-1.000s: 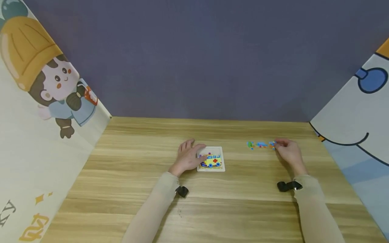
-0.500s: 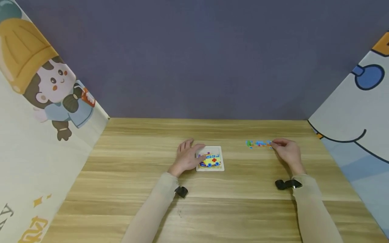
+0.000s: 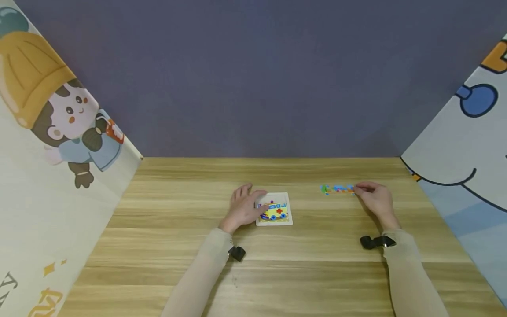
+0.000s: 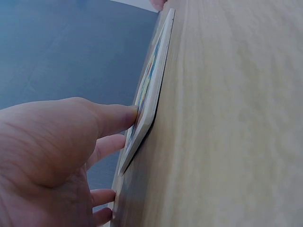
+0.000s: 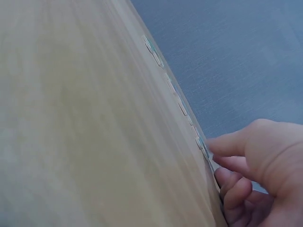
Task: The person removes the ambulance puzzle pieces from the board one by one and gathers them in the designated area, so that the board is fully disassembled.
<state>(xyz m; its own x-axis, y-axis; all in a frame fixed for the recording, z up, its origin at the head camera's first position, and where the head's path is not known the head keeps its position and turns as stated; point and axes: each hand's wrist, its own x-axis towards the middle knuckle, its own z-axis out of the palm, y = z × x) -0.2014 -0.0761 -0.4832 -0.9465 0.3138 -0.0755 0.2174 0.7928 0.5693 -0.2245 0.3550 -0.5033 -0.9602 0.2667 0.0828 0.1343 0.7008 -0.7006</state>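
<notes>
My left hand [image 3: 244, 209] lies over the left edge of a small white-rimmed puzzle board [image 3: 274, 223]. Its thumb [image 4: 120, 117] presses on the picture, a yellow ambulance [image 3: 279, 211] with a red cross; the other fingers are spread on the table. To the right, my right hand [image 3: 375, 200] pinches the right-most of several loose puzzle pieces, a small blue-and-orange piece [image 5: 202, 145], between thumb and forefinger, low at the tabletop. Beside it in a row lie a blue puzzle piece [image 3: 338, 188] and a green one [image 3: 324, 189]. Fingertips partly hide the pinched piece.
The wood-grain table [image 3: 198, 273] meets a dark blue-grey back wall [image 3: 253, 79] behind the pieces. Cartoon-printed panels flank it, a left panel [image 3: 31, 198] and a right panel [image 3: 447, 145]. Black cameras are strapped to both wrists.
My right hand has slid its puzzle piece slightly left, closing the gap to the neighbouring blue piece. The left hand stays on the board. The head view has shifted a little.
</notes>
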